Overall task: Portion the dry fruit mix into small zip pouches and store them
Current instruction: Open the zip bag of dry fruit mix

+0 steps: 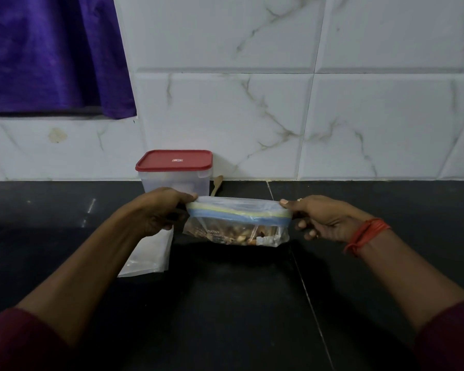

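Observation:
A clear zip pouch (237,223) with a blue and yellow zip strip holds brown dry fruit mix and hangs just above the black counter (225,303). My left hand (158,210) pinches the pouch's left top corner. My right hand (322,218) pinches its right top corner, stretching the zip strip between both hands. Behind the left hand stands a clear plastic container (176,172) with a red lid, closed. A wooden spoon (217,184) leans beside it against the wall.
Empty clear pouches (148,255) lie flat on the counter under my left wrist. A marble-tiled wall (279,103) backs the counter. A purple cloth (51,54) hangs at the upper left. A red thread band circles my right wrist.

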`<state>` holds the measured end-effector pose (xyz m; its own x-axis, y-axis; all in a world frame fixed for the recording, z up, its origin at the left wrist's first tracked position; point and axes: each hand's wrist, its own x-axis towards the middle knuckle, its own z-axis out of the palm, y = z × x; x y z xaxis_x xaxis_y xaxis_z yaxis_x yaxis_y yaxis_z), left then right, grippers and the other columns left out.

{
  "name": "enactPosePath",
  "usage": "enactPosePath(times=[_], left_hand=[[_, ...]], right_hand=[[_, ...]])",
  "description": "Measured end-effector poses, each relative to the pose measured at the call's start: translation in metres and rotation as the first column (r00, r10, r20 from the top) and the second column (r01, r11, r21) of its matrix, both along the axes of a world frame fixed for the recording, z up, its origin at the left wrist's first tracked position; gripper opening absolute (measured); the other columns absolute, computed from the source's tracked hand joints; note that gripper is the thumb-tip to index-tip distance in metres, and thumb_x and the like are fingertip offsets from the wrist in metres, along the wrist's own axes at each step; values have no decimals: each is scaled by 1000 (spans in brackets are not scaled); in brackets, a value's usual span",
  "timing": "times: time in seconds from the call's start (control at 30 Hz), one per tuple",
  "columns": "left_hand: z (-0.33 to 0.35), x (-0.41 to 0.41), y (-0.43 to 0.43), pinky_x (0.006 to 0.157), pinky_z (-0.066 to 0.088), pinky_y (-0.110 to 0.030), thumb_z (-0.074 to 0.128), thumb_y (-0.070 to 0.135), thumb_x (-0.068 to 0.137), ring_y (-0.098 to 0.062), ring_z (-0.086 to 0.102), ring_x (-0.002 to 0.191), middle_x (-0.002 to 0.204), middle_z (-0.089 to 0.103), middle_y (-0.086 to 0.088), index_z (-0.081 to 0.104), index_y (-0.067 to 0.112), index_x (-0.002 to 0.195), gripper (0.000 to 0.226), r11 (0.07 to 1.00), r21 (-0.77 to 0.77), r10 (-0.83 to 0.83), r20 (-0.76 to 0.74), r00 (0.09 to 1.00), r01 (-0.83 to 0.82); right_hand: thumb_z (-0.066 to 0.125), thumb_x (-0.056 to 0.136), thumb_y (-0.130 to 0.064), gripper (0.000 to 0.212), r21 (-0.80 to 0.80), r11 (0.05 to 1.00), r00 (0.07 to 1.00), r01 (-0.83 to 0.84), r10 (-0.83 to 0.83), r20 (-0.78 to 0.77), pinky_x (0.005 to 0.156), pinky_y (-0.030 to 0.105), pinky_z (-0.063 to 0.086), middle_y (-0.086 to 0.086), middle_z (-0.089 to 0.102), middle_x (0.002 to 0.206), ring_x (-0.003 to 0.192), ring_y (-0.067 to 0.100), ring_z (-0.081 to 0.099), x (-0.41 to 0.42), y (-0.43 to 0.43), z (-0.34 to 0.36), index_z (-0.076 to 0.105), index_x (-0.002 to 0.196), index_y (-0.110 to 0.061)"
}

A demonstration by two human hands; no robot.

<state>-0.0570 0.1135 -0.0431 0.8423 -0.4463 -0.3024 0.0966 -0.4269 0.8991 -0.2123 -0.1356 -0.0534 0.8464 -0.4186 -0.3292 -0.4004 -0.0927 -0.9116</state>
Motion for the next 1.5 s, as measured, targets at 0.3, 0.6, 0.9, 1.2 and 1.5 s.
enactPosePath(times=[0.3, 0.6, 0.9, 1.2, 1.5], left_hand=[[0, 0, 0, 60, 41, -32, 59, 28, 100, -19, 51, 60, 59, 55, -6, 68, 1, 94, 28, 994, -85, -65, 49, 997, 69], [-5, -5, 0, 75, 63, -38, 79, 8, 80, -23, 68, 71, 87, 73, -20, 75, 0, 98, 20, 992, -106, -54, 81, 995, 62], [-19, -33, -9, 63, 64, -33, 59, -6, 93, -25, 71, 85, 101, 73, -18, 71, 4, 103, 19, 915, -387, 30, -224, 974, -117], [-30, -35, -8, 68, 64, -40, 35, -16, 93, -33, 65, 104, 118, 64, -21, 56, 4, 135, 51, 745, -609, -111, -515, 850, -272], [-23, -27, 1, 65, 62, -48, 37, -23, 78, -44, 58, 104, 137, 48, -27, 52, 11, 135, 68, 621, -674, -96, -571, 815, -400]], right_hand=[[66, 94, -31, 20, 146, 989, 992, -13, -5, 127, 41, 20, 44, 1, 54, 69, 52, 7, 47, -3, -8, 2, 67, 91, -11], [72, 88, -7, 9, 7, 999, 993, 45, -45, 113, 52, 24, 59, 9, 73, 68, 55, 9, 69, -6, -1, 0, 71, 94, 0], [70, 89, -2, 28, 218, 972, 982, 93, -125, 138, 51, 26, 58, 8, 75, 84, 63, 14, 69, -12, 18, -10, 65, 115, -11], [59, 90, 7, 35, 703, 704, 934, 103, -312, 175, 64, 33, 60, 7, 74, 74, 65, 19, 71, -8, 23, -19, 48, 91, -26], [39, 91, 16, 28, 827, 562, 870, 18, -416, 264, 64, 42, 63, 21, 70, 89, 86, 30, 71, -10, 21, -15, 55, 81, -4]])
